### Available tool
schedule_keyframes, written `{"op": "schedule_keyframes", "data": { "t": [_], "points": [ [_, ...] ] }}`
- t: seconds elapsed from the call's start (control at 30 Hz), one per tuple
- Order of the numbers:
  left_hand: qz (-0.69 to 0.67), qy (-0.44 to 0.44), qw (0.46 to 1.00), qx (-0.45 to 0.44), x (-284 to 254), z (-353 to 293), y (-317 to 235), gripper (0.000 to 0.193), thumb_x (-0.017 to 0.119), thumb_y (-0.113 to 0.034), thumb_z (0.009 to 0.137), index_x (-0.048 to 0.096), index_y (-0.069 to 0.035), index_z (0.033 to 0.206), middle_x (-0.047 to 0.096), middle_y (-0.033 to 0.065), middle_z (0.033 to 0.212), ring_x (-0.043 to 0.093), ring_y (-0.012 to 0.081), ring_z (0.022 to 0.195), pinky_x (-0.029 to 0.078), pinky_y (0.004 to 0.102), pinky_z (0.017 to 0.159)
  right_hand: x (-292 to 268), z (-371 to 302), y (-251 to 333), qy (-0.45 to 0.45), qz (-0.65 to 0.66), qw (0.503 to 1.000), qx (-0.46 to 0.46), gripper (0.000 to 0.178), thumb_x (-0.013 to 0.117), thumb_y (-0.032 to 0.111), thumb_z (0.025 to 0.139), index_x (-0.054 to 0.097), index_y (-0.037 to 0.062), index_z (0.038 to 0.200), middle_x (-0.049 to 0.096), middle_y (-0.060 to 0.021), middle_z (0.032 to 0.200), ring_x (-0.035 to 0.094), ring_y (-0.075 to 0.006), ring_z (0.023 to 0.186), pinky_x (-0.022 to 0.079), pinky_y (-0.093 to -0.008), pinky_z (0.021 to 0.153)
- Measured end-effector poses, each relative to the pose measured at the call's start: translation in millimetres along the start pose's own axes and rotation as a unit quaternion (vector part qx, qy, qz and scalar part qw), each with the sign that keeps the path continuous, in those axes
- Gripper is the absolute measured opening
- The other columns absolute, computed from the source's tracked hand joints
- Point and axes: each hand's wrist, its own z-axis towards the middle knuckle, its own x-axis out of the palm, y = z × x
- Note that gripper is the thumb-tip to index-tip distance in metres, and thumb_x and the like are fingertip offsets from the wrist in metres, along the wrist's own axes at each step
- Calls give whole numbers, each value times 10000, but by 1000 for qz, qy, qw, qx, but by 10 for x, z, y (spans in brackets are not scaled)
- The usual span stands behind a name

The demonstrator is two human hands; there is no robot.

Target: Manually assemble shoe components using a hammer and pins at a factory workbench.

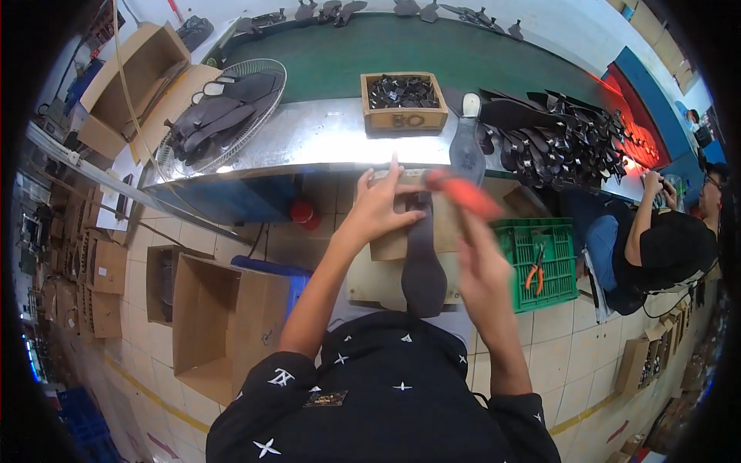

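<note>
Just two hands [378, 204], one sole [423, 266]

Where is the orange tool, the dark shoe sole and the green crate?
orange tool [463, 194], head view, on its blurred orange handle.
dark shoe sole [423, 274], head view, on its wide lower part.
green crate [556, 255], head view, on its right wall.

Both your forearms rise bare from the lower edge, elbows bent. Your left hand [380, 204] is spread flat, fingers stretched forward and pressing down. Your right hand [480, 262] is curled in a closed grip, wrist turned inward, blurred.
</note>
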Motion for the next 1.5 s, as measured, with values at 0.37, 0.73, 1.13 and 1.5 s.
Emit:
{"op": "schedule_keyframes", "data": {
  "t": [0.37,0.73,1.13,1.5],
  "points": [
    [126,47,991,-24,-145,21,-148,404,691,-460,818,708,-293,1185,682,-13,1224,402,255,1404,35,698,1118,105,-100,-189,36,72,990,115,349,553,62,973,558,-16,1313,703,-160,980,667,-215,749,520,-337,680],
    [-304,170,936,-45,-560,-699,-1040,199,679,-163,901,745,11,970,690,109,818,644,172,732,475,285,667,154,167,-641,204,-149,968,12,333,662,133,906,640,57,1229,663,-101,1061,645,-305,799,519,-383,697],
    [-561,282,769,-118,-557,-918,-1276,244,631,-203,955,740,13,992,679,58,841,583,101,846,444,259,788,6,59,-285,309,474,824,-35,374,747,341,789,643,-15,841,632,-127,817,618,-292,782,506,-376,724],
    [-546,181,794,-198,-859,-1034,-830,384,681,-80,916,567,22,1268,635,32,1172,562,84,1072,474,283,931,-358,-220,-965,-103,481,849,195,311,426,288,1014,441,64,800,386,-30,660,420,-149,607,380,-294,585]
  ]
}}
